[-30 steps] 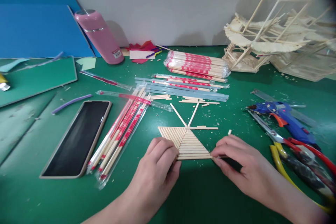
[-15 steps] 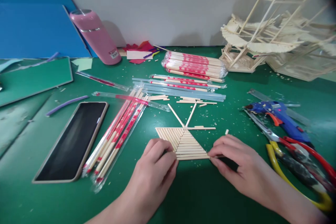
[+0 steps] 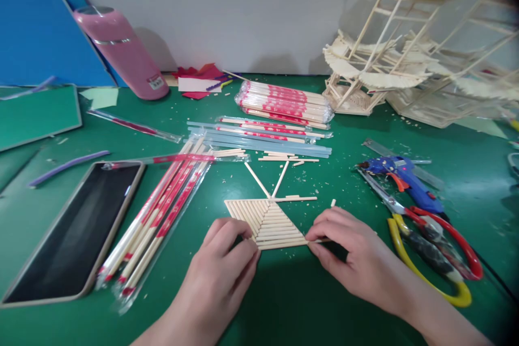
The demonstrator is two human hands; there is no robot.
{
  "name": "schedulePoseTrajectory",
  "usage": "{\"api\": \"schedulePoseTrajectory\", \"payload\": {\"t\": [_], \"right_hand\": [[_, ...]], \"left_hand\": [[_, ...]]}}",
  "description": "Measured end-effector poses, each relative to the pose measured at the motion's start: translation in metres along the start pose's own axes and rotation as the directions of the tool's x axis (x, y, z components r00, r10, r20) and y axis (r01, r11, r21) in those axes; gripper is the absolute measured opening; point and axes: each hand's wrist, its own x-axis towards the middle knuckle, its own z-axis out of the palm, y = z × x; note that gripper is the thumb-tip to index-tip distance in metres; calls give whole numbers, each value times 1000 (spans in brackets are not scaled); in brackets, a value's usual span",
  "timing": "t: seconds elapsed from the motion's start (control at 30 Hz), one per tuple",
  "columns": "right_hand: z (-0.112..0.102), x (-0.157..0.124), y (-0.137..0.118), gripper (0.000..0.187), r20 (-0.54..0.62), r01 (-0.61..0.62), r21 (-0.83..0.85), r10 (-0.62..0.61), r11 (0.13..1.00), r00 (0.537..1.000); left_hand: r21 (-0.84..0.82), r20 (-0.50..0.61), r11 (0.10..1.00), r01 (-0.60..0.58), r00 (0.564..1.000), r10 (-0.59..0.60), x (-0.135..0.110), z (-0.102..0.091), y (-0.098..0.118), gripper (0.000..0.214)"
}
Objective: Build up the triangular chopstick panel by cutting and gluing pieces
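A fan-shaped panel of wooden sticks (image 3: 279, 224) lies flat on the green table, with two rows of sticks meeting along a slanting spoke. Bare spokes stick out from its hub toward the back. My left hand (image 3: 225, 265) is closed at the panel's lower left corner, its fingertips on the end of the lowest wooden stick (image 3: 281, 246). At the other end of that stick, my right hand (image 3: 351, 251) pinches with thumb and fingers. The fingertips partly cover both ends. A short stick piece (image 3: 333, 203) lies just behind my right hand.
Wrapped chopsticks (image 3: 162, 221) and a phone (image 3: 73, 232) lie to the left. Behind are a chopstick bundle (image 3: 284, 102), glue sticks (image 3: 267, 143) and a pink bottle (image 3: 125, 57). A blue glue gun (image 3: 409, 178), yellow-handled pliers (image 3: 430, 286) and a stick-built model (image 3: 373, 65) occupy the right.
The view has swung to the right, so everything sits further left in the picture. Both hands keep nearly the same place at the panel's lower edge.
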Motion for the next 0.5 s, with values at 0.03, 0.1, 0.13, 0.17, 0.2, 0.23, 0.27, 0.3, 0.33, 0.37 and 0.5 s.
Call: {"api": "schedulePoseTrajectory", "payload": {"t": [0.03, 0.1, 0.13, 0.17, 0.2, 0.23, 0.27, 0.3, 0.33, 0.37, 0.5], "right_hand": [[0, 0, 0, 13, 0, 2, 0, -2, 1000, 1000], [1, 0, 0, 13, 0, 5, 5, -5, 1000, 1000], [1, 0, 0, 14, 1, 8, 7, -8, 1000, 1000], [2, 0, 0, 14, 2, 11, 9, -11, 1000, 1000], [2, 0, 0, 14, 3, 10, 8, -10, 1000, 1000], [2, 0, 0, 14, 5, 9, 6, -9, 1000, 1000], [2, 0, 0, 14, 5, 6, 2, -6, 1000, 1000], [1, 0, 0, 14, 6, 6, -2, -6, 1000, 1000], [1, 0, 0, 14, 7, 6, -5, -6, 1000, 1000], [1, 0, 0, 14, 6, 9, -8, -9, 1000, 1000], [0, 0, 0, 14, 5, 13, -4, -13, 1000, 1000]], "left_hand": [[-3, 2, 1000, 6, 1000, -6, 0, 0, 0, 17], [-4, 7, 1000, 20, 1000, -20, -1, 0, 1, 15], [-3, 10, 1000, 30, 1000, -30, -1, -1, 2, 14], [-1, 13, 999, 40, 999, -40, -2, -1, 2, 13], [3, 15, 999, 49, 999, -49, -2, -1, 2, 12], [6, 16, 998, 58, 998, -58, -1, -1, 3, 11], [9, 15, 998, 64, 998, -64, -1, -1, 3, 11], [11, 14, 998, 67, 998, -68, -1, -1, 3, 11], [14, 13, 997, 71, 997, -71, -1, -1, 3, 11], [16, 10, 997, 73, 997, -73, 0, -1, 3, 11], [20, -2, 997, 70, 998, -70, 1, -1, 4, 12]]}}
